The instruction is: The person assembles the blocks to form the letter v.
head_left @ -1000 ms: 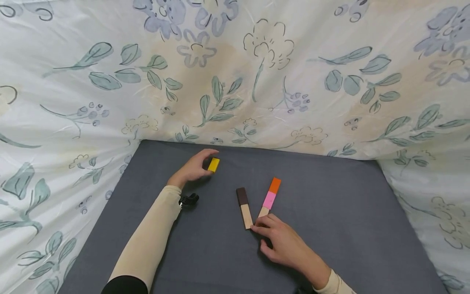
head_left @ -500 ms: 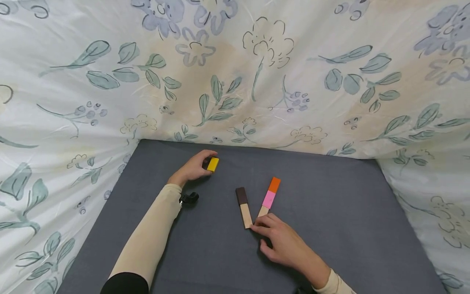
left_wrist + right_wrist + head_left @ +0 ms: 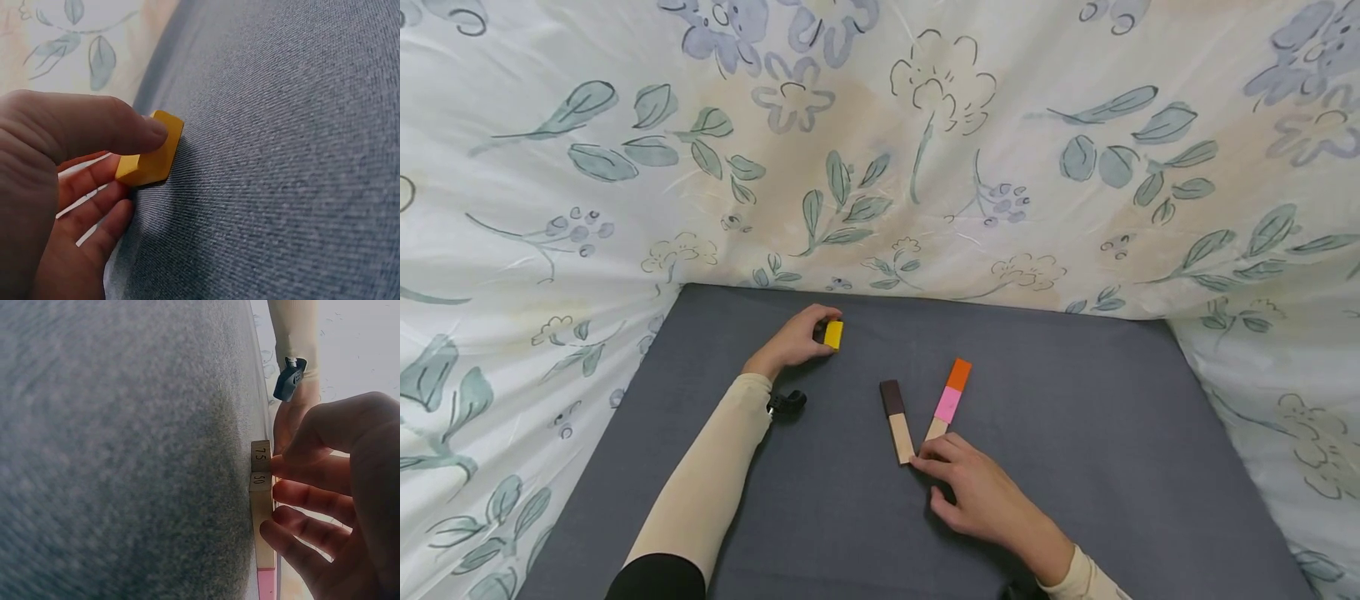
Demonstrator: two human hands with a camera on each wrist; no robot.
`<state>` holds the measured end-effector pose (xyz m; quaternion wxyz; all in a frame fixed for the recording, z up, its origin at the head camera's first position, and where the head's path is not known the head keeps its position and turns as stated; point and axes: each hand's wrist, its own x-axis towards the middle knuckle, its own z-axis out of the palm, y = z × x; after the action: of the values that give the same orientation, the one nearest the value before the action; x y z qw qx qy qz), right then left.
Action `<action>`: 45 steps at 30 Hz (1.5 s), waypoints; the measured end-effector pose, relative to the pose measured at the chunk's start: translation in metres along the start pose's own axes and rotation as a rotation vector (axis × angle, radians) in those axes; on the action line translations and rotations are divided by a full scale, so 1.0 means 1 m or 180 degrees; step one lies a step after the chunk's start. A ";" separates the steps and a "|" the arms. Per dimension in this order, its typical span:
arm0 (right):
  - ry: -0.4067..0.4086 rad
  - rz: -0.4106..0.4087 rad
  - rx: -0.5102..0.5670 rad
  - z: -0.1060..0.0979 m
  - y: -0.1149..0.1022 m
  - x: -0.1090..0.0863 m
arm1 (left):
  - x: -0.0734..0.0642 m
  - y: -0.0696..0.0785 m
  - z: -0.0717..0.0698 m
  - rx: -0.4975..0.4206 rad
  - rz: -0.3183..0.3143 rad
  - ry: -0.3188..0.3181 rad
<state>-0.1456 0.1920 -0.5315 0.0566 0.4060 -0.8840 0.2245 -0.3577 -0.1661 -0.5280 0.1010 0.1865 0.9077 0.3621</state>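
Observation:
My left hand pinches a small yellow block at the far left of the dark cloth. In the left wrist view, the thumb presses one face of that yellow block, fingers behind it. My right hand rests its fingertips at the near ends of two block rows forming a V. The left row has a dark brown block and a plain wooden block; the right row has orange, pink and plain wooden blocks. The wooden ends read 75 and 50.
The dark grey cloth covers the work surface. Floral fabric rises as walls at the back and both sides. A black wrist device hangs beneath the left sleeve, close over the cloth.
The yellow block has turned slightly in my left fingers and now stands straighter in the head view. My right hand and the two rows stay in place; the view shifts a little.

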 end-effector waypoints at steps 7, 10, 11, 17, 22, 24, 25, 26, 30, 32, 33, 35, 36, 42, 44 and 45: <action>0.0059 -0.0052 0.0002 -0.001 -0.001 0.000 | 0.000 0.003 0.000 0.0084 0.0030 0.0006; 0.0041 -0.0039 0.0020 -0.001 -0.001 0.000 | -0.001 0.004 0.001 0.0074 0.0015 0.0028; 0.0034 -0.0035 0.0025 -0.001 -0.001 0.000 | -0.001 0.005 0.001 0.0063 0.0009 0.0035; -0.0008 -0.0009 0.0025 -0.001 -0.001 0.000 | -0.002 0.010 0.002 0.0019 -0.0016 0.0083; -0.0029 0.0018 0.0013 -0.002 -0.001 0.000 | -0.003 0.018 0.002 0.0022 0.0002 0.0072; -0.0048 0.0041 0.0010 -0.001 -0.001 0.000 | -0.003 0.021 0.003 0.0005 0.0007 0.0066; -0.0058 0.0051 0.0005 -0.001 -0.001 0.000 | -0.004 0.023 0.004 0.0000 0.0010 0.0068; -0.0066 0.0057 0.0006 -0.002 -0.001 0.000 | -0.004 0.024 0.005 -0.0001 0.0016 0.0071; -0.0083 0.0082 0.0012 -0.002 -0.001 0.000 | -0.004 0.030 0.009 0.0046 0.0069 0.0104; -0.0086 0.0091 0.0018 -0.002 -0.002 0.000 | -0.004 0.033 0.010 0.0067 0.0101 0.0104; -0.0088 0.0096 0.0020 -0.002 -0.002 0.000 | -0.004 0.034 0.011 0.0076 0.0119 0.0097; -0.0088 0.0099 0.0024 -0.002 -0.002 0.000 | -0.005 0.037 0.012 0.0091 0.0140 0.0076; -0.0089 0.0103 0.0026 -0.002 -0.002 0.000 | -0.005 0.039 0.013 0.0096 0.0147 0.0064; -0.0062 0.0097 0.0028 -0.001 -0.001 0.000 | -0.005 0.047 0.018 0.0093 0.0143 0.0017; -0.0055 0.0095 0.0018 -0.001 -0.001 0.000 | -0.004 0.048 0.021 0.0085 0.0180 0.0013; -0.0052 0.0091 0.0010 -0.001 -0.001 0.000 | -0.003 0.049 0.022 0.0086 0.0202 0.0011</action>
<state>-0.1449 0.1918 -0.5301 0.0456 0.3952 -0.8898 0.2234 -0.3347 -0.1211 -0.5094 0.0853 0.2159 0.9063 0.3532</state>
